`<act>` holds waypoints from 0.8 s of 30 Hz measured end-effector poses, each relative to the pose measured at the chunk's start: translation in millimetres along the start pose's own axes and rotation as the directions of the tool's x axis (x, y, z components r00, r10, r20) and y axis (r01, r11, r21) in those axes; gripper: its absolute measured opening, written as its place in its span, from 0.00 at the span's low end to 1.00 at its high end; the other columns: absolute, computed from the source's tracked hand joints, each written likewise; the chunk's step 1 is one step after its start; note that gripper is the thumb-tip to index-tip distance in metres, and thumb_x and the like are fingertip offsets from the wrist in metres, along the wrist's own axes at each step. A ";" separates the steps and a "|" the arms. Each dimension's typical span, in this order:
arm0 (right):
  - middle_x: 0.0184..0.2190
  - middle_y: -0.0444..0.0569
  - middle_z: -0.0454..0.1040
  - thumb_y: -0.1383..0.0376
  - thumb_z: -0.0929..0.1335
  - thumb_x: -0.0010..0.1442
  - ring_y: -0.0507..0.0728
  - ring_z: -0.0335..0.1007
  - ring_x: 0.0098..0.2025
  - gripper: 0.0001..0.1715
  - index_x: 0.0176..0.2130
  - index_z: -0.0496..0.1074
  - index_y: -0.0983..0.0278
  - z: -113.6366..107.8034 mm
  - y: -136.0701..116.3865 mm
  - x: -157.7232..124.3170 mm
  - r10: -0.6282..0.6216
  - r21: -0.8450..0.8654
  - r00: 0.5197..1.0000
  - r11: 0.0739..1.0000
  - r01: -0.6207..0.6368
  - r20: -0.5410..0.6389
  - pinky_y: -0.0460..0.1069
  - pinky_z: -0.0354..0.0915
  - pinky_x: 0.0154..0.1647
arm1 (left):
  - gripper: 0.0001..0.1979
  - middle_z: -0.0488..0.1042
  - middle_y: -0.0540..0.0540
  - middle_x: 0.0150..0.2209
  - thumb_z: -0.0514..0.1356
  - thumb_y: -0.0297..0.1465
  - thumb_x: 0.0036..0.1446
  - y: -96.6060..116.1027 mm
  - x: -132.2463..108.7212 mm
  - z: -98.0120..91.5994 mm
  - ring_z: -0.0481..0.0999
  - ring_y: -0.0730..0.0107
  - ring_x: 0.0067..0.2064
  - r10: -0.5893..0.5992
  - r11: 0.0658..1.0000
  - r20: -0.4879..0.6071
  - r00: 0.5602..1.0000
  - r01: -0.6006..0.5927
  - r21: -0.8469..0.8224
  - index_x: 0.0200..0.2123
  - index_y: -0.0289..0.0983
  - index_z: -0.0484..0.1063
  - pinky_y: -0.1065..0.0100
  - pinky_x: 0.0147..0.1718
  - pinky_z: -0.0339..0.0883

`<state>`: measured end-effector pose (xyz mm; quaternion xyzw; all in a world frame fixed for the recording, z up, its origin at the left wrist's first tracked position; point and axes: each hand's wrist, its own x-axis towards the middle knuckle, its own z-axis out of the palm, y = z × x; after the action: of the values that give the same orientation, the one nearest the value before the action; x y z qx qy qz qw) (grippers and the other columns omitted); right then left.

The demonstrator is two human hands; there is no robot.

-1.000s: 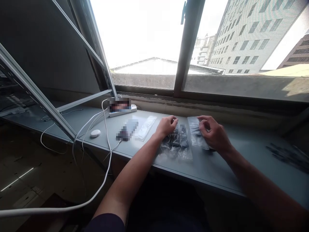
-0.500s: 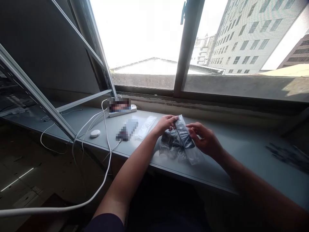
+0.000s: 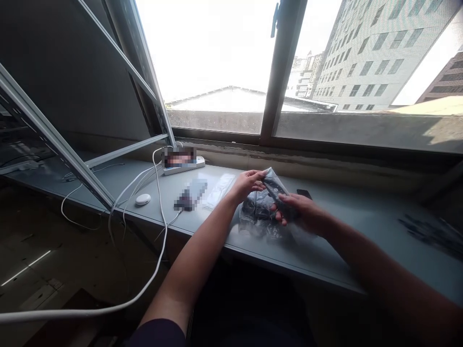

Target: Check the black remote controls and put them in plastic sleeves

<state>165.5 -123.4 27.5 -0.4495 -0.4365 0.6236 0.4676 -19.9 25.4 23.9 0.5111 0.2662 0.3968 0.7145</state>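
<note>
My left hand (image 3: pixel 249 186) pinches the upper end of a clear plastic bag (image 3: pixel 274 182) with something dark inside. Around the lower part of that bag my right hand (image 3: pixel 298 210) is closed, thumb on top and fingers curled underneath. The bag is tilted above the table, sloping down toward the right. Just below it lies a larger clear bag of dark items (image 3: pixel 255 208), whose contents I cannot make out. A flat black object (image 3: pixel 304 193) rests on the table behind my right hand.
Flat clear plastic bags (image 3: pixel 219 192) lie left of my left hand. Farther left are a blurred-out item with a cable (image 3: pixel 190 194), a round white device (image 3: pixel 142 200) and a power strip (image 3: pixel 184 165). A metal frame (image 3: pixel 77 164) and a white cable (image 3: pixel 164 241) cross the left side.
My right hand has shifted from the bag's right edge to a grip around its lower part. The bag has turned somewhat. The flat black object now shows behind my right hand.
</note>
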 end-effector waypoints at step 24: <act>0.32 0.51 0.81 0.52 0.79 0.69 0.54 0.75 0.28 0.19 0.41 0.81 0.65 3.5 6.1 -2.2 0.061 -0.013 0.995 0.998 -0.060 0.079 0.48 0.75 0.31 | 0.15 0.72 0.49 0.29 0.67 0.42 0.68 2.2 -6.6 5.4 0.65 0.77 0.23 -0.118 0.990 0.096 0.988 0.125 -0.068 0.38 0.36 0.75 0.71 0.21 0.55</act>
<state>161.3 -127.0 22.7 -0.4397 -0.4444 0.6524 0.4284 -19.9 17.4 27.6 0.4851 0.2489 0.3382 0.7670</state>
